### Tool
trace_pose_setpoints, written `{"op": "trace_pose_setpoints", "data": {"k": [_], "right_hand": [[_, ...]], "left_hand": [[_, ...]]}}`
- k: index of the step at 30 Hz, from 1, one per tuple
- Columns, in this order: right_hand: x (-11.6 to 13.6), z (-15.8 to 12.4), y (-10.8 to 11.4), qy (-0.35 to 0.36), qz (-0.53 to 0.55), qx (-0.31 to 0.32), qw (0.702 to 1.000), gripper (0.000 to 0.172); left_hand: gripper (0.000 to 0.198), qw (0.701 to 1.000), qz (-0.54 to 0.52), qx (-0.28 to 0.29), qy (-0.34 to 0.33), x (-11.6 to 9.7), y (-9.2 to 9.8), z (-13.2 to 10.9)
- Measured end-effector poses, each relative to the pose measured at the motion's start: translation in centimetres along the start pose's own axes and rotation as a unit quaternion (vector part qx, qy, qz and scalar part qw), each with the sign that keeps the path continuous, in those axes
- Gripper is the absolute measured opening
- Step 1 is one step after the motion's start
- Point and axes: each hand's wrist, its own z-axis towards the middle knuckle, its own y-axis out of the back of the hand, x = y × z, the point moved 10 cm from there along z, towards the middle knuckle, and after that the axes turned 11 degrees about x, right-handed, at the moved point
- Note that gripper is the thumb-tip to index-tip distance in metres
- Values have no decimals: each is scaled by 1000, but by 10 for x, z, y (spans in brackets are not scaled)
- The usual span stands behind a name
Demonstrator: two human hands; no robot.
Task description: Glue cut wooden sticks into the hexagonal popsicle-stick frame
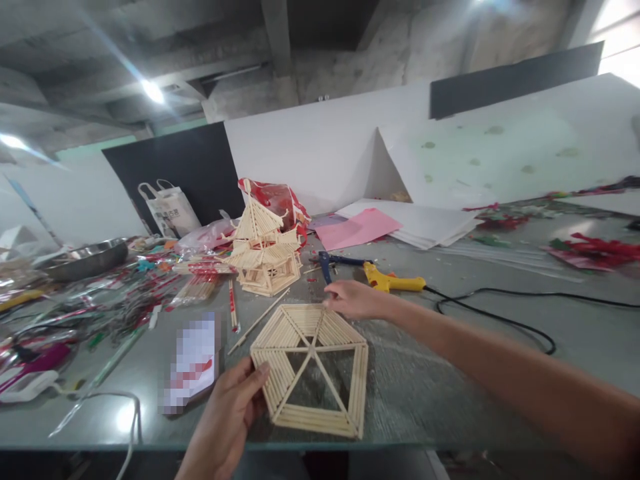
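Observation:
A hexagonal frame of thin wooden sticks [314, 417], with spokes meeting at its centre, sits near the table's front edge. Several of its triangular sections are filled with sticks; others are partly open. My left hand [235, 407] grips its left side, thumb on top. At the far edge of the frame, my right hand [353, 300] has its fingers drawn together; what they pinch, if anything, is too small to tell. Just beyond those fingertips lies a blue-handled tool like pliers [326, 267]. Beside it rests a yellow glue gun [400, 283].
Behind the frame stands a stick-built pagoda model [265, 250]. A phone-like object [193, 363], blurred out, lies left of my left hand. Loose sticks [260, 321], pink paper [357, 229], a metal bowl [93, 259] and heaped craft supplies surround the work. A black cord [510, 320] trails right.

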Motion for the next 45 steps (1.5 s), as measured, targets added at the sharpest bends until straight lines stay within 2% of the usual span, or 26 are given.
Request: {"op": "trace_pose_setpoints", "data": {"k": [3, 6, 8, 10, 12, 14, 17, 19, 21, 24, 27, 30, 32, 34, 37, 39, 41, 42, 45], "right_hand": [[-12, 10, -16, 21, 148, 79, 986, 34], [-11, 10, -19, 30, 257, 106, 960, 36], [-3, 6, -6, 54, 274, 90, 956, 38], [5, -2, 15, 89, 274, 50, 956, 40], [12, -11, 37, 135, 270, 2, 953, 39], [15, -20, 51, 175, 263, -33, 948, 37], [10, -30, 53, 208, 279, -45, 936, 36], [4, -37, 50, 210, 283, -51, 935, 36], [2, -47, 51, 205, 247, -72, 944, 36], [15, -65, 55, 229, 142, -115, 956, 31], [32, -73, 47, 270, 45, -135, 952, 27], [36, -63, 22, 285, -29, -110, 952, 26], [31, -50, 5, 268, -68, -89, 957, 24], [24, -39, -7, 240, -105, -76, 962, 24], [17, -30, -20, 215, -165, -46, 962, 25], [14, -32, -22, 200, -192, -34, 960, 28], [13, -38, -15, 181, -194, -58, 962, 32], [14, -44, -8, 174, -187, -81, 964, 33], [25, -64, 7, 171, -139, -132, 967, 29]], "left_hand": [[40, 999, 38, -20, -14, -8, -3, -3], [44, 994, 99, -23, -51, -32, -15, -8], [46, 981, 169, -14, -96, -58, -25, -14], [44, 952, 267, 4, -151, -84, -39, -22], [40, 893, 396, -9, -215, -107, -50, -34], [36, 797, 532, -24, -286, -120, -66, -49], [34, 642, 651, -26, -403, -121, -97, -73], [34, 569, 681, -19, -460, -116, -115, -86], [35, 517, 701, -3, -491, -112, -131, -94], [36, 450, 724, 19, -523, -108, -149, -102], [38, 400, 745, 23, -534, -95, -153, -102], [40, 388, 747, 0, -540, -71, -142, -93], [40, 403, 749, -20, -526, -50, -132, -80], [37, 432, 739, -31, -515, -30, -126, -69], [23, 483, 699, -59, -524, -14, -118, -64], [24, 493, 688, -55, -530, -11, -113, -66], [28, 480, 699, -20, -530, -12, -106, -69], [29, 481, 703, -13, -524, -16, -98, -70], [31, 513, 719, -31, -468, -33, -65, -67]]}}
